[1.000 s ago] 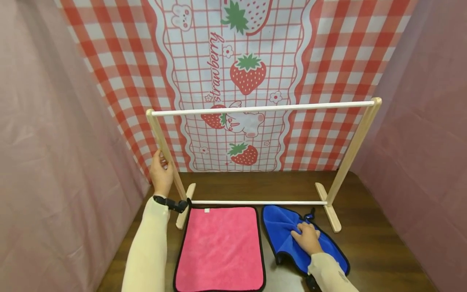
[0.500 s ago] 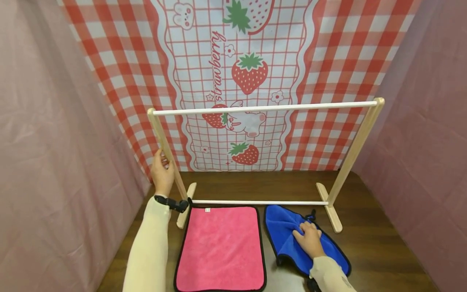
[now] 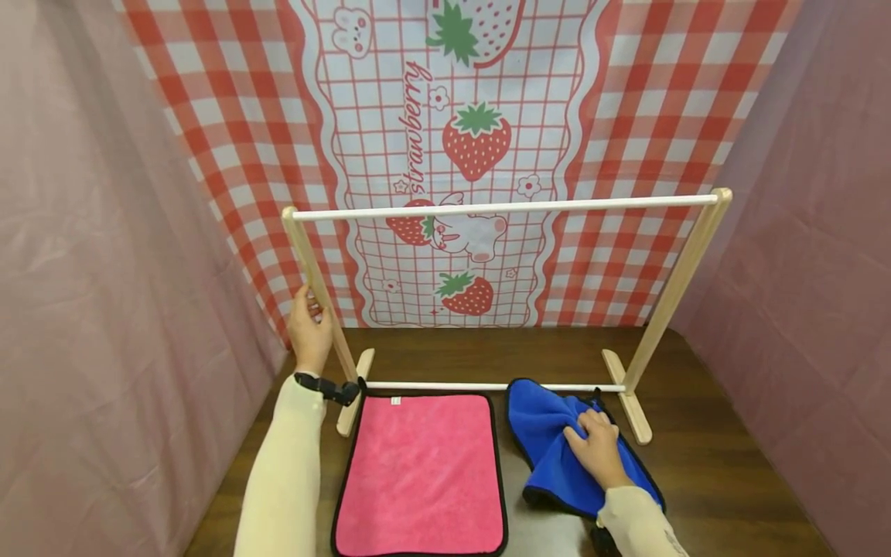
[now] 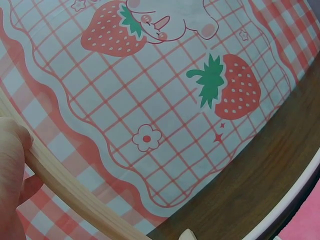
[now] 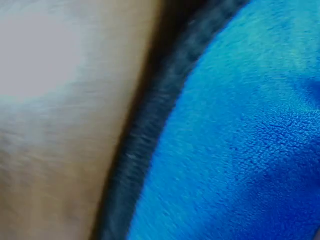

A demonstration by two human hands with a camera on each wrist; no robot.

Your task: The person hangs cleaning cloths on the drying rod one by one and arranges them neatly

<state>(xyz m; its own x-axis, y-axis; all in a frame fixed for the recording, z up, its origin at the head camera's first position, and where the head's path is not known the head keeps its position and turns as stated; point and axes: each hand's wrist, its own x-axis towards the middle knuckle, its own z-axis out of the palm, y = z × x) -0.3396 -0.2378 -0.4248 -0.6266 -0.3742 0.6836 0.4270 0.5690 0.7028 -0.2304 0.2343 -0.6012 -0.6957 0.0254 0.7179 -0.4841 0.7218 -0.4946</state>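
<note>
My left hand (image 3: 309,334) grips the left post of a wooden drying rack (image 3: 671,290) about halfway up. In the left wrist view, fingers (image 4: 12,150) lie against that pale post (image 4: 65,182). At the right, my right hand (image 3: 600,450) holds a bunched part of a blue towel (image 3: 539,422) with black edging. Creases run out from the grasp, and the towel's far corner overlaps the rack's lower bar. Blue cloth (image 5: 230,140) fills much of the right wrist view, where no fingers can be made out clearly.
A pink towel (image 3: 421,472) with black edging lies flat left of the blue one, by the rack's lower white bar (image 3: 431,385). The brown table (image 3: 731,480) carries everything. A strawberry-print cloth (image 3: 480,232) hangs behind; pink curtains (image 3: 125,309) flank both sides.
My right hand has shifted slightly away from me, dragging the blue towel; its far corner now reaches over the lower bar and its folds differ. The left hand stays on the post.
</note>
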